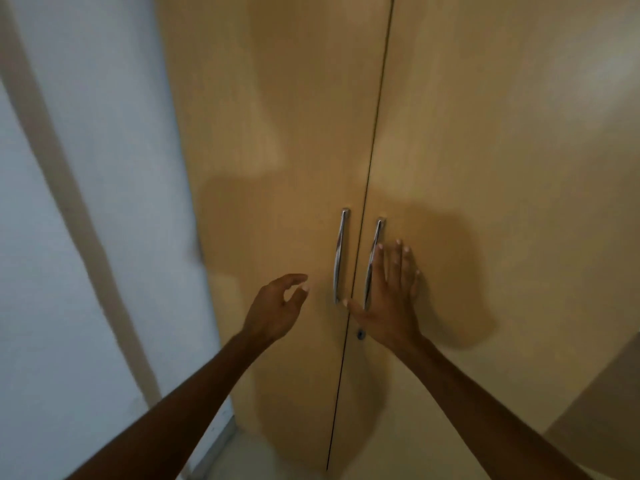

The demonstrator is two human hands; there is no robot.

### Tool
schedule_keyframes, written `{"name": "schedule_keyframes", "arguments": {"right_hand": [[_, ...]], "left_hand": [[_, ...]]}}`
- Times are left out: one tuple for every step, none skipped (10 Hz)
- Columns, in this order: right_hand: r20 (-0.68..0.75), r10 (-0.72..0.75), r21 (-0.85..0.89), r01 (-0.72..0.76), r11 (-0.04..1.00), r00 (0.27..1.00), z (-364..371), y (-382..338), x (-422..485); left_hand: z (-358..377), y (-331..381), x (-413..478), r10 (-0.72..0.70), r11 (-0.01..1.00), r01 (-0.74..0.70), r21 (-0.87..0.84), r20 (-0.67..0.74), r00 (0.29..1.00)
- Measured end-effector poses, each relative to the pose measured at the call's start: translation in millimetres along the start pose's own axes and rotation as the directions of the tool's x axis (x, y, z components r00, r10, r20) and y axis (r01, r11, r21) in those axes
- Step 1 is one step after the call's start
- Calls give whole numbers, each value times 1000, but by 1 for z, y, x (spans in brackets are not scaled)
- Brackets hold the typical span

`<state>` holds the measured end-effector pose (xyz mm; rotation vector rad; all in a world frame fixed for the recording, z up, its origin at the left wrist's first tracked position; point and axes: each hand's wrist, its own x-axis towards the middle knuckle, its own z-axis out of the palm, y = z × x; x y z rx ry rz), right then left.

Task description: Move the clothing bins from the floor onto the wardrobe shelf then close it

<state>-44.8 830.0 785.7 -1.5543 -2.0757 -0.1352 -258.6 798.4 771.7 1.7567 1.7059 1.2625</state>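
Wardrobe (277, 168) doors shut. Right hand (391, 292) flat, fingers spread, on door beside handle (373, 261). Left hand (277, 306) loosely curled, empty, short of door.

Smooth wood-look doors (277, 168), shiny metal handles (340, 254)

Plain tan wood-tone wardrobe doors (277, 168), silvery metal handles (340, 254), perhaps pale blue-grey wall (86, 202) alongside.

A pale blue-grey wall (79, 209) fills the left side, crossed by a slanting beige band (69, 188). A strip of light floor (256, 459) shows below, under dim, warm light.
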Motion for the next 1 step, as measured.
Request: {"name": "schedule_keyframes", "arguments": {"right_hand": [[115, -36, 55, 30, 998, 993, 10, -12, -37]], "left_hand": [[-19, -9, -54, -36, 989, 46, 140, -78, 996]]}}
